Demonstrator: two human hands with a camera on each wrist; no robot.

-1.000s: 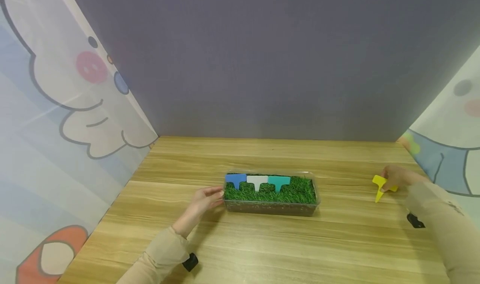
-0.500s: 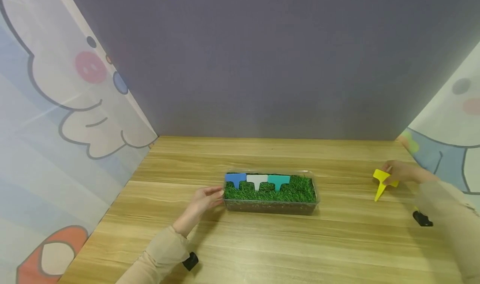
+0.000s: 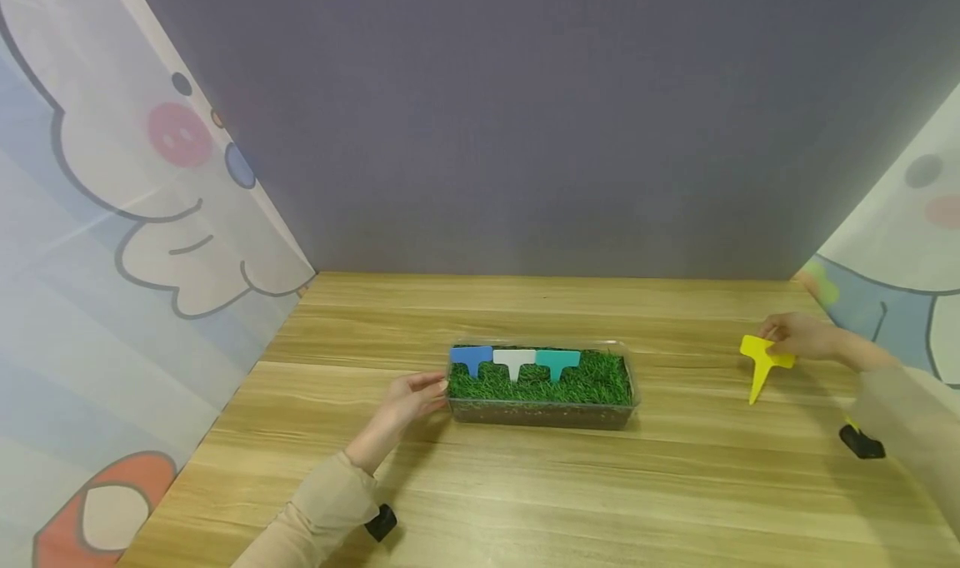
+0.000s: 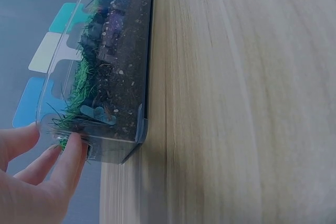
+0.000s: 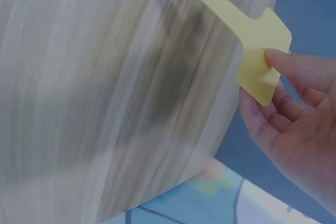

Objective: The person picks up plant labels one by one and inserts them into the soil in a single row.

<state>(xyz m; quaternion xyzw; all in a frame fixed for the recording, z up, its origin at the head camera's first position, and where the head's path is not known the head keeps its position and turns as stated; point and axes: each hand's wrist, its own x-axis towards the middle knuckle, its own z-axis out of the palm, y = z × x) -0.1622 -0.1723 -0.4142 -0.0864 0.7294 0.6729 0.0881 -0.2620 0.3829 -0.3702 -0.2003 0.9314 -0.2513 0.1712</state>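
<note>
A clear rectangular planter box (image 3: 540, 414) of dark soil and green grass stands mid-table. Blue (image 3: 472, 356), white (image 3: 514, 360) and teal (image 3: 558, 361) T-shaped plant labels stand in a row in its grass. At the box's left end my left hand (image 3: 405, 401) touches it, fairly straight fingers (image 4: 68, 161) against the end wall and the thumb by the rim. Off to the right, my right hand (image 3: 806, 337) pinches a yellow plant label (image 3: 763, 360) by its wide head, thumb on the face. Its pointed stem hangs downward, close to the tabletop; contact cannot be told.
The wood-grain table (image 3: 525, 501) ends at a grey panel (image 3: 555, 135) at the back. Cartoon-printed sheets (image 3: 150, 218) flank both sides. Black pieces (image 3: 381, 522) sit by the sleeves, and a bit of yellow shows above the right one (image 3: 862, 441).
My right hand has turned and shifted slightly back and right, so the yellow label's whole T shape faces the head view. My left hand and the planter box have stayed put.
</note>
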